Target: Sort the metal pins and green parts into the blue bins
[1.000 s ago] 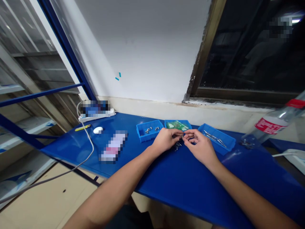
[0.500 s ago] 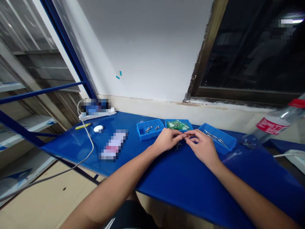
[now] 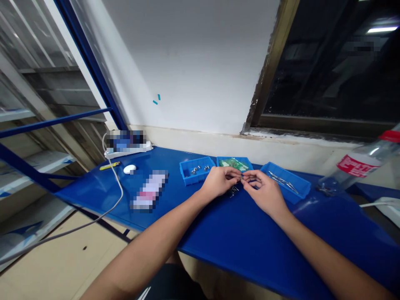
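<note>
My left hand (image 3: 220,180) and my right hand (image 3: 264,189) meet fingertip to fingertip over the table, in front of the middle bin. Both are closed in a pinch around something tiny at the fingertips, too small to make out. Just below the fingers lies a small heap of thin metal pieces (image 3: 233,191), partly covered by my left hand. Behind my hands, a blue bin (image 3: 221,160) holds green circuit boards (image 3: 233,163). To the left, another blue bin (image 3: 190,180) contains several small metal parts (image 3: 196,169). Long thin metal tools (image 3: 283,180) rest in the right blue bin (image 3: 300,196).
A plastic bottle (image 3: 358,162) with a red cap stands at the right. On the left side are a blurred phone-like item (image 3: 150,189), a white oval object (image 3: 129,168), a yellow cutter (image 3: 109,166), a power strip (image 3: 134,149) and a cable (image 3: 120,191) hanging over the edge.
My fingertips have shifted slightly and parted a little, with the pinch kept. More of the metal heap beneath them shows now.
</note>
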A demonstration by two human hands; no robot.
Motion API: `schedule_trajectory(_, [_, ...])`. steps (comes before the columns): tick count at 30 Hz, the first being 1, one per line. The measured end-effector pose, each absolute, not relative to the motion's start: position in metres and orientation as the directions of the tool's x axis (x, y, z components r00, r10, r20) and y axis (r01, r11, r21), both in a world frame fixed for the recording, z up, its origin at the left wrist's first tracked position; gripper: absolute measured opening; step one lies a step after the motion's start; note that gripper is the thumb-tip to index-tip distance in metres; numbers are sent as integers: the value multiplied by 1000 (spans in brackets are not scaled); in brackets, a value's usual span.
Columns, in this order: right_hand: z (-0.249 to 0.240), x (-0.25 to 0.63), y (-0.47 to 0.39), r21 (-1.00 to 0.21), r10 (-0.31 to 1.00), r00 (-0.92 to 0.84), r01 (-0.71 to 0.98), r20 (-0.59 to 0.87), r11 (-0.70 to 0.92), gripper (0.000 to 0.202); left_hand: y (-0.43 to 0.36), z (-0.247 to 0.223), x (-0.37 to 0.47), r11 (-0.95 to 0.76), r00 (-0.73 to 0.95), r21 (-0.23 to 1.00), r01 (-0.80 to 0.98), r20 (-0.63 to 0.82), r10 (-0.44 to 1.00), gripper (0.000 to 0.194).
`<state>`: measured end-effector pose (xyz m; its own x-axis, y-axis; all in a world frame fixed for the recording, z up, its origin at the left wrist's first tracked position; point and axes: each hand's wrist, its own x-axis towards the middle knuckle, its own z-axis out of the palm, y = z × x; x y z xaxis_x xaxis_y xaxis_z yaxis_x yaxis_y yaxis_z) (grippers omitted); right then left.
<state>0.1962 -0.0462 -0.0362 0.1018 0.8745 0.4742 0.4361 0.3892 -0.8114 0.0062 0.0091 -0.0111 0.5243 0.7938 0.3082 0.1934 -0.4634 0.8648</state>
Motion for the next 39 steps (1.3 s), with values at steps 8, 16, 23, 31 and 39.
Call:
schedule_trajectory(8, [-23,196,-53,-724,839,59,540,541,429,15,-1,4,2,-555,574,770,315,311,757,37])
schedule_trajectory(16, [-30,198,-50,-756,857,33,490,514,434,17,6,-4,3,-467,536,846,256,278,797,27])
schedule_trajectory(23, [-37,196,-47,-835,888,96,398,449,380,29,12,-12,4,-496,545,833,247,304,782,16])
schedule_trajectory(31, [-34,196,-47,-767,862,71,497,502,406,24,5,-8,7,-450,518,886,111,334,787,27])
schedule_trajectory(39, [-27,198,-50,-720,832,53,534,551,443,16,-2,6,2,-553,574,761,339,298,762,38])
